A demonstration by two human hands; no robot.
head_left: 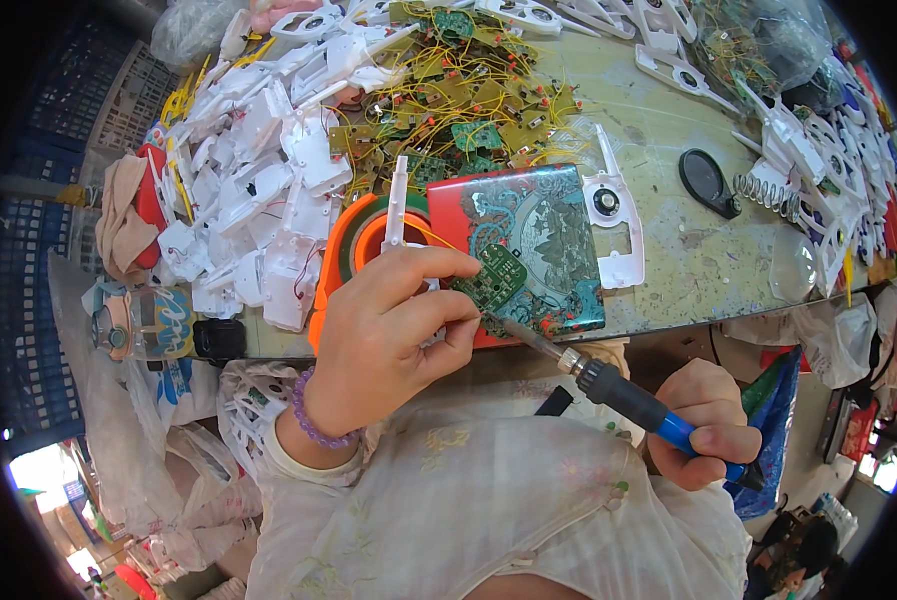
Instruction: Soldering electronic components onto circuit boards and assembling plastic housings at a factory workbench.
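Observation:
My left hand (398,315), with a purple bead bracelet at the wrist, pinches a small green circuit board (505,285) at its left edge. The board is over a red box-like block with a grey-blue patterned top (568,225). In my right hand (703,425) is a soldering iron (623,395) with a blue and black handle. Its metal tip points up and left, close to the board's lower edge; whether they touch I cannot tell. Behind my left hand sits an orange ring-shaped holder (330,275), partly hidden, beside an upright white plastic piece (395,205).
White plastic housings (253,190) are heaped at the left, circuit boards with yellow wires (458,90) at the back. A white housing with a round part (618,235) lies right of the block. Farther right are a black oval lid (706,180) and a metal spring (768,195).

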